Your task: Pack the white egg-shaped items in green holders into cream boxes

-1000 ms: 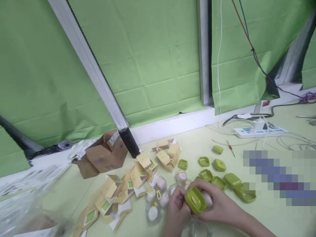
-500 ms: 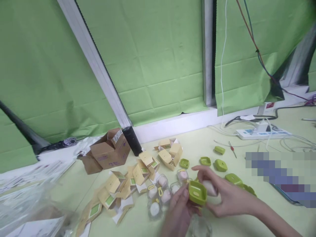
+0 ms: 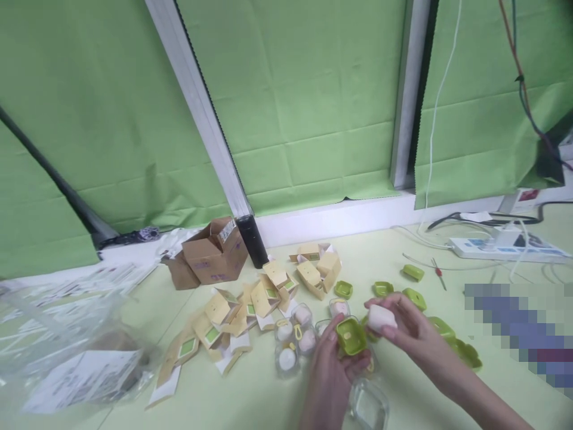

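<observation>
My left hand [image 3: 331,364] is closed round a small green square case [image 3: 351,335], tilted so its hollow inside faces me. Just right of it, my right hand [image 3: 409,325] pinches a whitish-pink rounded block [image 3: 381,319] between thumb and fingers. A clear plastic container [image 3: 369,406] lies on the table below my hands. Left of my left hand stand several clear containers with pale round pieces [image 3: 286,359] and yellow loops [image 3: 298,332] in or on them. Several more green cases [image 3: 344,289] lie beyond and to the right, some partly hidden by my right hand.
Opened tan paper boxes [image 3: 228,310] are heaped at left centre. Behind them are a brown carton [image 3: 215,257] and a black cylinder [image 3: 252,242]. A red-handled tool [image 3: 437,272] and a white power strip [image 3: 465,248] with cables lie at right. Plastic-wrapped papers [image 3: 85,376] cover the left.
The view has swung left, so things appear farther right. My right hand has turned and brought the pale block up into clearer sight; my left hand keeps hold of the green case.
</observation>
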{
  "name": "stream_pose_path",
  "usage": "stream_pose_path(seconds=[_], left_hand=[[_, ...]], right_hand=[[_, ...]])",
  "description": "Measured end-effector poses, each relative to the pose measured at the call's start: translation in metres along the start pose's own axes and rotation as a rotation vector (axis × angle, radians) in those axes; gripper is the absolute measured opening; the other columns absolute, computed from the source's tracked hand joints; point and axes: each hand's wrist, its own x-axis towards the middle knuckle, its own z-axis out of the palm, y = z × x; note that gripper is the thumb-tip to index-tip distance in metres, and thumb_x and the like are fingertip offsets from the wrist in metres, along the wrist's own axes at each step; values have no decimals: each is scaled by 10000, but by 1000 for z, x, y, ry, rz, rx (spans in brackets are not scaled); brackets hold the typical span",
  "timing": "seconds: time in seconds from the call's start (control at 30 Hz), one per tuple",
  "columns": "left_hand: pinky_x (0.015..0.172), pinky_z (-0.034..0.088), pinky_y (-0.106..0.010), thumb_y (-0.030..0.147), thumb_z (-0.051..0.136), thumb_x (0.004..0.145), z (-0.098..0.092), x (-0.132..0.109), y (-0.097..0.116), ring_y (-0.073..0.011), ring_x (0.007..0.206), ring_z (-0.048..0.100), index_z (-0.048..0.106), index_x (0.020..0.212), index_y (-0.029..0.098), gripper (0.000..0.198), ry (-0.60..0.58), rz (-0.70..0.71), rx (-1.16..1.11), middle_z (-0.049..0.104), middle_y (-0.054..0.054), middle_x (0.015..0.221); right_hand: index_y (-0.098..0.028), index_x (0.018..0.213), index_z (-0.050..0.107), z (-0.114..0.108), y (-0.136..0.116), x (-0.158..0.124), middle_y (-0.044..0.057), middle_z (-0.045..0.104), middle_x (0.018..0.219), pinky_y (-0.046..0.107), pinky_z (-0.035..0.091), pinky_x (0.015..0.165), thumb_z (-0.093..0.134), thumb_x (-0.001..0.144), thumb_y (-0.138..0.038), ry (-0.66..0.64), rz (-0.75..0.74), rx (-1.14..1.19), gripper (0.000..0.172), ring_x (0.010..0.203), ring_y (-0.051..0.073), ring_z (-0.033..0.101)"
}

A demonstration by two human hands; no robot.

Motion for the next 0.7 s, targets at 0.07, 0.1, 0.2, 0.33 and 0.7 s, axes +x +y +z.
stream_pose_path(seconds=[0.07,0.1,0.2,0.33,0.7], left_hand=[[698,510,-309,357,652,759,-2,1,-3,-189,726,653,498,1211,153,519,-20,27,43,643,-125,1023],[646,513,-305,376,654,754,-3,1,-4,-185,693,645,504,1206,158,524,-31,30,77,647,-119,976],[520,498,-286,446,593,784,-4,-2,-7,-174,646,603,509,1200,200,491,-60,-10,166,628,-88,884],[537,472,-253,482,522,814,-4,-3,-9,-146,660,556,531,1150,216,430,-100,-54,130,600,-56,882],[370,299,-196,568,607,709,-7,5,-32,-85,475,415,559,911,157,460,-153,-79,-26,504,26,647]], right_hand=[[-261,902,475,0,5,-3,42,603,1039,380,526,793,685,757,-360,-28,-105,-65,274,898,218,633],[-269,942,471,0,7,-5,44,596,1047,389,517,821,669,774,-345,-40,-163,-137,270,937,223,621],[-276,1094,488,2,12,-11,75,600,1104,414,481,893,633,810,-301,-115,-273,-448,320,1039,245,577],[-281,1138,512,7,16,-15,80,611,1168,398,479,906,593,836,-242,-203,-416,-666,316,1093,249,562],[-268,1094,566,20,18,-15,39,690,983,314,531,771,658,777,-206,-97,-602,-774,335,918,210,641]])
